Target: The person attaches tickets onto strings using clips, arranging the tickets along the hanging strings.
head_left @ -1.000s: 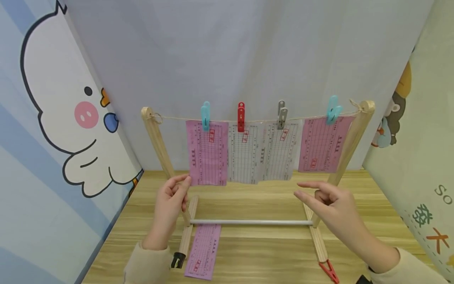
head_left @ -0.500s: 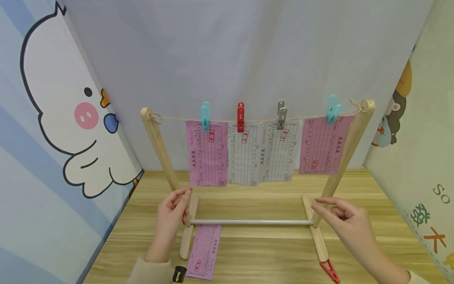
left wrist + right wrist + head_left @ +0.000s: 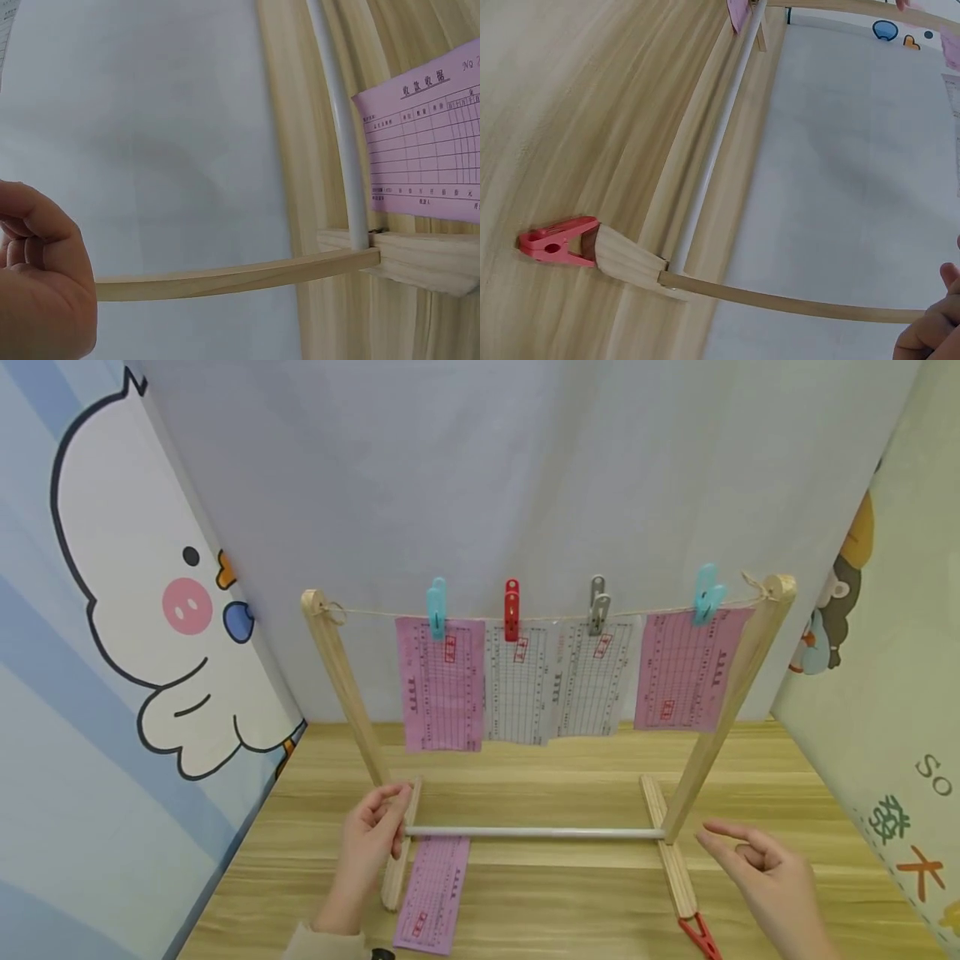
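Observation:
My left hand (image 3: 375,827) hovers in front of the foot of the rack's left wooden post (image 3: 347,693), fingers loosely curled and no object visible in them. To the right of the right post (image 3: 731,706), my right hand (image 3: 765,868) hangs with thumb and forefinger apart, holding nothing. On the string hang a pink receipt (image 3: 444,693) under a blue clothespin (image 3: 437,608), a white receipt (image 3: 517,693) under a red clothespin (image 3: 512,610), another white receipt (image 3: 592,685) under a grey clothespin (image 3: 597,607), and a pink receipt (image 3: 678,677) under another blue clothespin (image 3: 707,596).
Another pink receipt (image 3: 435,897) lies on the wooden table (image 3: 555,910), partly below the white crossbar (image 3: 532,832). A red clothespin (image 3: 559,240) sits at the front end of the rack's right foot (image 3: 678,881). Behind stands a pale curtain (image 3: 525,468).
Both hands have moved down from the hanging receipts, the left from the left pink receipt's lower corner. The right hand has also drifted right. The hanging receipts stay on the string.

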